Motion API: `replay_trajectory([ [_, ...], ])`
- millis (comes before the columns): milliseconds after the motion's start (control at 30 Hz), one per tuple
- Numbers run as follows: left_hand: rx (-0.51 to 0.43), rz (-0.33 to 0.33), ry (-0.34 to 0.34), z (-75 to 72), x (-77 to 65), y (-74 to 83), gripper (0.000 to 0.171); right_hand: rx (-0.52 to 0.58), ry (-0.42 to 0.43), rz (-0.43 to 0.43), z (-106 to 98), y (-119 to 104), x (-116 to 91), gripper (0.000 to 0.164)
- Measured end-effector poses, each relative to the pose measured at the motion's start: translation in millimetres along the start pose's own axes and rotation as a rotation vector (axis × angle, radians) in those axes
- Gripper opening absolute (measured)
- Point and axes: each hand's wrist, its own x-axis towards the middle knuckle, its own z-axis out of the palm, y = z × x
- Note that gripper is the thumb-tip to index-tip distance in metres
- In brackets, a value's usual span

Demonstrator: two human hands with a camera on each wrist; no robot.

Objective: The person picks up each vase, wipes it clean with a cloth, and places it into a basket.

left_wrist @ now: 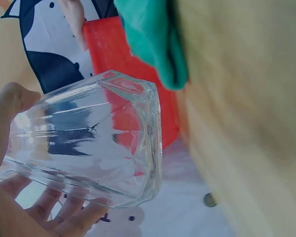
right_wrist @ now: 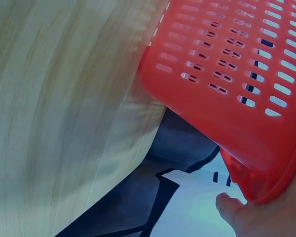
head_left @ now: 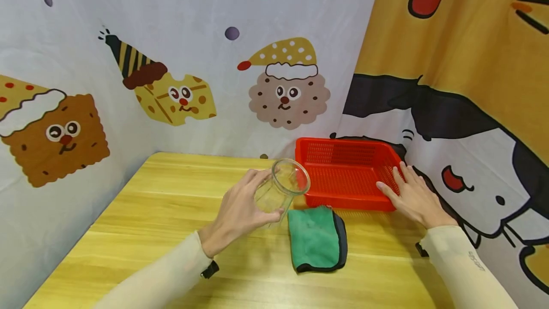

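My left hand [head_left: 240, 209] grips a clear glass jar [left_wrist: 89, 133] around its side, thumb on one side and fingers on the other. The jar is held tilted above the table, its round open mouth toward the head camera. At the right end of the red plastic basket [head_left: 347, 202], my right hand [head_left: 416, 197] rests by the rim with fingers spread and fairly straight. In the right wrist view the thumb [right_wrist: 229, 207] shows near the basket's corner, and most fingers are hidden. A folded green cloth [head_left: 315, 237] with dark edging lies in front of the basket.
The wooden table [head_left: 141, 232] meets a pale patterned curtain [head_left: 193, 4] at the back and left. A yellow cartoon-print curtain [head_left: 480, 51] hangs close along the right, beside the basket.
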Motion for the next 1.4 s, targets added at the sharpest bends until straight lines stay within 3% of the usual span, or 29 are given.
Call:
replay_trajectory([
  [133, 0.053, -0.003, -0.032, -0.2, 19.3, 7.2, 0.089, 0.031, 0.014, 0.007, 3.5, 2.5, 0.5, 0.117],
  [333, 0.067, -0.008, -0.060, 7.2, 52.0, 16.6, 0.097, -0.017, 0.000, 0.009, -1.2, -1.5, -0.9, 0.113],
  [667, 0.138, 0.053, -0.050, 25.0, 97.1, 29.0, 0.083, -0.021, -0.017, 0.024, -1.3, -1.6, -0.2, 0.112],
  [900, 0.162, 0.061, -0.100, 38.4, 125.5, 41.7, 0.081, -0.033, -0.011, 0.027, -2.1, -3.2, 0.1, 0.113],
  [1400, 0.321, 0.071, -0.267, 87.2, 179.3, 64.6, 0.088, -0.052, -0.017, 0.044, -2.8, -3.0, -0.3, 0.113],
])
